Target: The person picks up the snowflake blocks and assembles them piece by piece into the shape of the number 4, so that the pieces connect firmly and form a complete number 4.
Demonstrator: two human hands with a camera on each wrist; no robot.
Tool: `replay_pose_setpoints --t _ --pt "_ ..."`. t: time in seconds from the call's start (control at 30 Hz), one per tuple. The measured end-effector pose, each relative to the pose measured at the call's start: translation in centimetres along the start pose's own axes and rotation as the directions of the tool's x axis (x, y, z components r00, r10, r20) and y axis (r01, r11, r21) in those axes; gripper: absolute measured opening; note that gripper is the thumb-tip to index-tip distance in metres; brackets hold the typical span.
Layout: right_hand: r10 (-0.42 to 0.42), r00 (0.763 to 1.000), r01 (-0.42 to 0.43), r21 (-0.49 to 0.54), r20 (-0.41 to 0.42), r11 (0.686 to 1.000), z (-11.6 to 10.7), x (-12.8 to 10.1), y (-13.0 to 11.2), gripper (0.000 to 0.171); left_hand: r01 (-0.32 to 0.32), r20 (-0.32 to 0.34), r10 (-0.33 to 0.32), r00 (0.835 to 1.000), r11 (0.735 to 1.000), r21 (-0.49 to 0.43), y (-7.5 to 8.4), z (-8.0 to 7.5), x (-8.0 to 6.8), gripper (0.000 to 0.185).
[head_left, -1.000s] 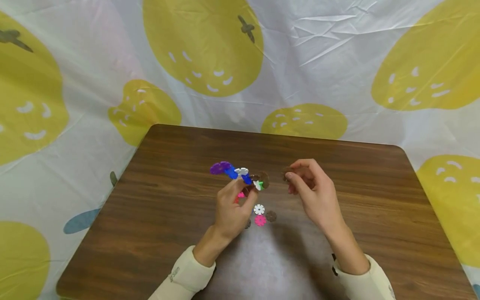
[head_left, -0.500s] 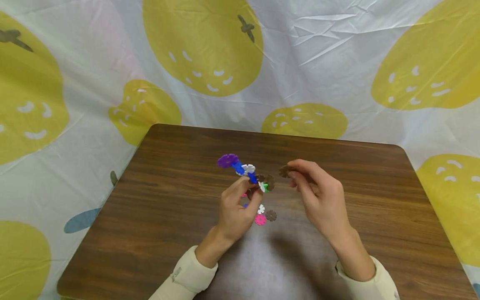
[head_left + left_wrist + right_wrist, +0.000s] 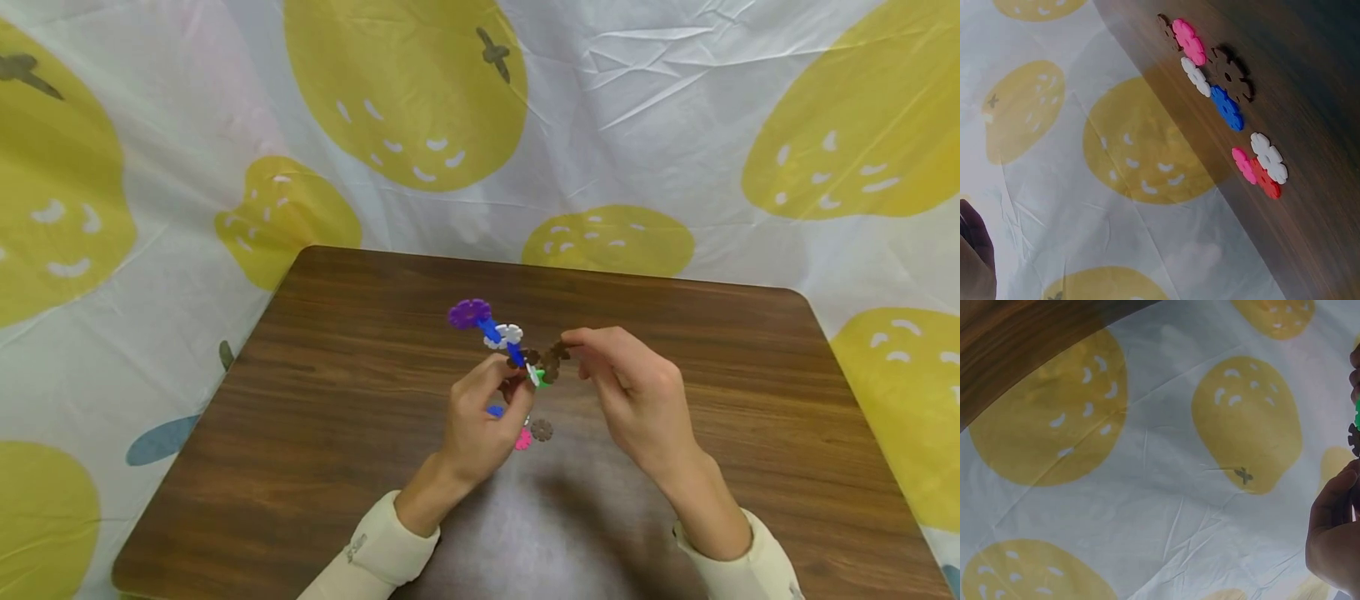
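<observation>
A chain of plastic flower discs [image 3: 498, 342] is pinched above the table [image 3: 337, 400] by the left hand [image 3: 480, 421]. A brown disc [image 3: 558, 354], gripped by the right hand [image 3: 626, 379], is being slotted onto its end. Lining up the notches is probably needed next.

A dark wood-grain bench [image 3: 315, 400] with rounded corners stood against a white, creased cloth [image 3: 645, 92] printed with large yellow fruit shapes [image 3: 405, 83]. On the bench lay loose notched discs: a brown disc [image 3: 542, 430] just beside a pink disc [image 3: 522, 439]. The left wrist view showed more of them in a loose cluster near the bench edge: a blue disc [image 3: 1227, 107], a white disc [image 3: 1269, 157] and a red disc [image 3: 1265, 179].
</observation>
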State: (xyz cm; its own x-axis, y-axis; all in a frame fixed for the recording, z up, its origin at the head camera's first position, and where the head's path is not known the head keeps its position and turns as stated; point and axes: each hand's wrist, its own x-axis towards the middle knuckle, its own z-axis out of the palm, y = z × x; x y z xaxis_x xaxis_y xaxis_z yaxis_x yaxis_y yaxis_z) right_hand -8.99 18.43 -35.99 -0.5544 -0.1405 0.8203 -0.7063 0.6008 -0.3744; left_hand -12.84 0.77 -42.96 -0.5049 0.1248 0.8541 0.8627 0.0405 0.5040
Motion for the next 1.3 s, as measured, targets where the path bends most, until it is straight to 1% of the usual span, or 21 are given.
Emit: replay_pose_setpoints --t 0.3,0.47,0.7,0.9,1.13,1.23,1.3 --pt "-0.015 1.0 0.015 -0.011 0.028 1.0 0.2 0.2 -0.1 0.034 0.002 -0.002 -0.002 1.0 1.0 -0.003 0.0 -0.1 -0.1 0.006" --pt "-0.005 1.0 0.006 -0.023 0.026 1.0 0.5 0.2 -0.3 0.033 0.016 -0.023 -0.016 1.0 1.0 -0.002 0.2 -0.1 -0.2 0.01" --pt "-0.023 1.0 0.023 -0.038 0.02 0.999 0.6 0.4 -0.6 0.033 0.029 -0.078 -0.034 0.996 0.998 -0.062 0.2 0.1 -0.5 0.01" --pt "-0.043 0.999 0.045 -0.038 0.032 0.998 0.9 0.8 -0.8 0.032 0.028 -0.121 -0.038 0.992 0.996 -0.082 0.2 0.2 -0.6 0.004" --pt "-0.087 0.993 0.09 -0.033 0.08 0.995 0.9 1.0 -1.1 0.033 0.04 -0.132 -0.056 0.99 0.992 -0.121 0.3 0.2 -0.8 0.013" --pt "-0.078 0.994 0.082 -0.045 0.078 0.996 0.8 1.1 -1.2 0.033 0.044 -0.132 -0.062 0.989 0.99 -0.136 0.3 0.2 -0.9 0.013" --pt "-0.062 0.995 0.064 -0.034 0.076 0.997 0.7 1.1 -1.2 0.033 0.043 -0.133 -0.061 0.989 0.99 -0.133 0.3 0.1 -0.9 0.013"
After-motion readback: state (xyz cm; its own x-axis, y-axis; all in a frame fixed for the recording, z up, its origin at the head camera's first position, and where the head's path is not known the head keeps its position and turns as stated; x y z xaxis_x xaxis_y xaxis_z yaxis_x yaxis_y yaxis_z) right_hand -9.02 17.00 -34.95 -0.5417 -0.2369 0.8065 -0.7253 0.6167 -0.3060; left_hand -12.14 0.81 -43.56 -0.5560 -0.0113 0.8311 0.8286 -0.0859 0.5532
